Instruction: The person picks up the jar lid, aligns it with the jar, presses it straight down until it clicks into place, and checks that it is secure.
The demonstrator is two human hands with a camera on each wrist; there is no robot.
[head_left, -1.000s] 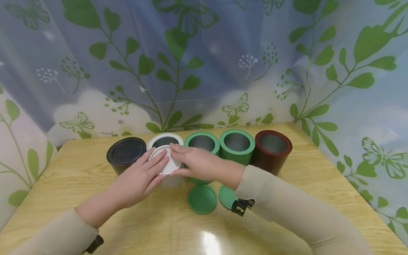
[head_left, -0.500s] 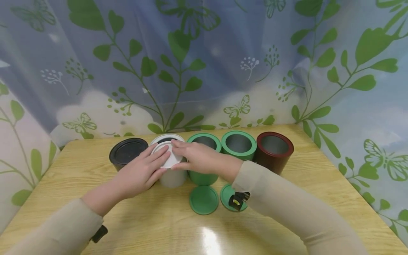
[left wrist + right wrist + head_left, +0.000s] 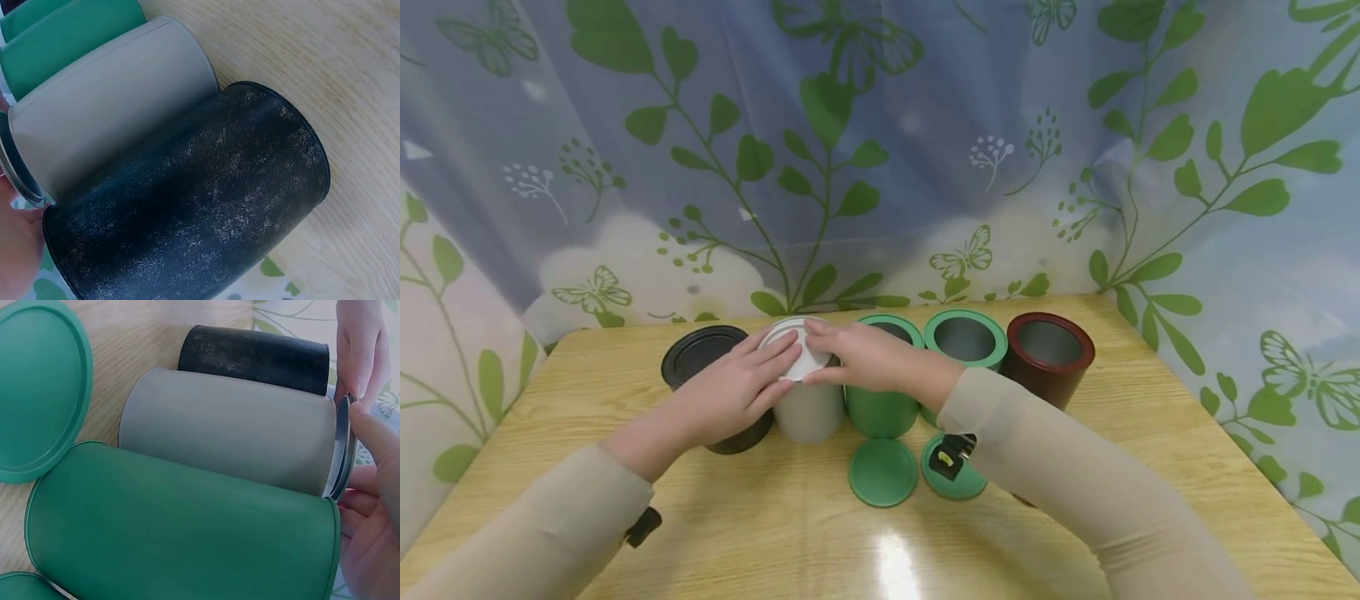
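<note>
A white round lid [image 3: 807, 360] sits over the mouth of a white canister [image 3: 808, 417], tilted, with a gap on one side in the right wrist view. My left hand [image 3: 722, 396] lays its fingers across the lid's top, thumb at the near edge. From the other side my right hand [image 3: 872, 358] grips the lid's rim, thumb toward me and fingers toward the back. Only the edge of the lid [image 3: 347, 450] shows in the right wrist view, above the canister's grey-white side [image 3: 231, 431]. The left wrist view catches just part of my left hand [image 3: 15, 244].
A lidded black canister [image 3: 700, 354] stands left of the white one. To the right are a green canister [image 3: 882, 408], a second green canister [image 3: 1002, 340] and a dark red one [image 3: 1045, 383], all uncovered. Two green lids [image 3: 883, 472] lie in front on the wooden table [image 3: 760, 525].
Both hands have moved the white lid away from me, until it covers most of the canister's mouth. The view has shifted slightly; the other canisters stay put.
</note>
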